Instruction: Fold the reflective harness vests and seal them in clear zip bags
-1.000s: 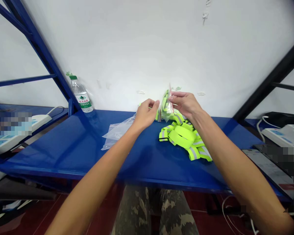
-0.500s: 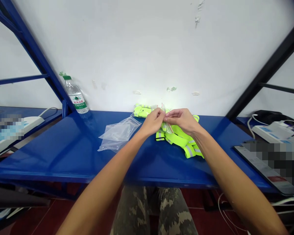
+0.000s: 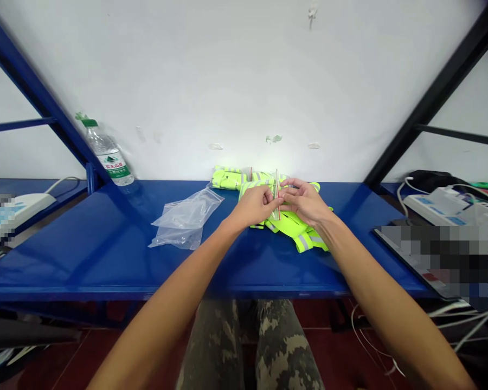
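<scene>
A blue metal shelf [image 3: 77,254] runs across the view below a white wall [image 3: 244,70], with the person's camouflage trousers [image 3: 248,346] showing beneath its front edge. A power strip [image 3: 435,208] sits on a side shelf at the right, among loose cables. On the main shelf, a pile of neon yellow reflective bands [image 3: 296,235] lies just right of centre, and a crumpled clear plastic bag [image 3: 186,222] lies flat to its left, just beside it. A water bottle [image 3: 108,154] with a green cap stands at the back left, near the wall. The 2 hands are together above the pile, the left hand [image 3: 254,206] and right hand [image 3: 305,201] both pinching a small clear bag [image 3: 276,196] between their fingertips. It stands upright, and a thin red edge shows along it.
</scene>
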`<state>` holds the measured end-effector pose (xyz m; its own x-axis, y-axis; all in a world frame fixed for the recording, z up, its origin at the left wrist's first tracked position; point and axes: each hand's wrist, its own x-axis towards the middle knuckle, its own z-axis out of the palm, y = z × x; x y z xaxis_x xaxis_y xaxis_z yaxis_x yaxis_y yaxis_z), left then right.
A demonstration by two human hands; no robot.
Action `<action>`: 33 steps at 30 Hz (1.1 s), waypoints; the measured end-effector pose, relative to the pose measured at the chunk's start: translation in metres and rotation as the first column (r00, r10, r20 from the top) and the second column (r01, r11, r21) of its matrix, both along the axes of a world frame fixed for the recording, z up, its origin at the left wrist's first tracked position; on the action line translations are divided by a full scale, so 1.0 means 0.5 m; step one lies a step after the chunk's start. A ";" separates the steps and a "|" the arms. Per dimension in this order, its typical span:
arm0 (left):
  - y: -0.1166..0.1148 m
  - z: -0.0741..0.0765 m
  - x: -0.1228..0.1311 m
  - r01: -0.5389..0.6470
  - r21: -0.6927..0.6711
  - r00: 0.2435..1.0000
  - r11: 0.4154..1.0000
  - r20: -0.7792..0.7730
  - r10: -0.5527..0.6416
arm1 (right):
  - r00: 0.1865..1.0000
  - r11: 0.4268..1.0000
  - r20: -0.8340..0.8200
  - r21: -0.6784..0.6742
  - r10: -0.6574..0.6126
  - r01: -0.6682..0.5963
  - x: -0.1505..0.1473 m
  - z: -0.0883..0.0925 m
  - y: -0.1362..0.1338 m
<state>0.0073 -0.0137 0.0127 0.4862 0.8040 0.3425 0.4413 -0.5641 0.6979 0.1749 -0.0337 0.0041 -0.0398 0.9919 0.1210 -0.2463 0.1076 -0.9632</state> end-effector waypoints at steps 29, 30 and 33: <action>-0.045 -0.011 0.011 -0.101 0.282 0.994 0.954 0.076 0.082 | 0.620 0.987 0.769 0.131 -0.158 0.089 0.006 0.012 0.014; -0.033 -0.015 0.002 -0.229 0.267 0.970 0.936 0.144 0.196 | 0.603 0.985 0.779 0.127 -0.173 0.118 0.004 0.010 0.014; 0.020 -0.039 -0.022 -0.603 -0.090 0.749 0.793 0.279 0.601 | 0.558 0.976 0.801 0.154 -0.216 0.156 -0.001 0.006 0.011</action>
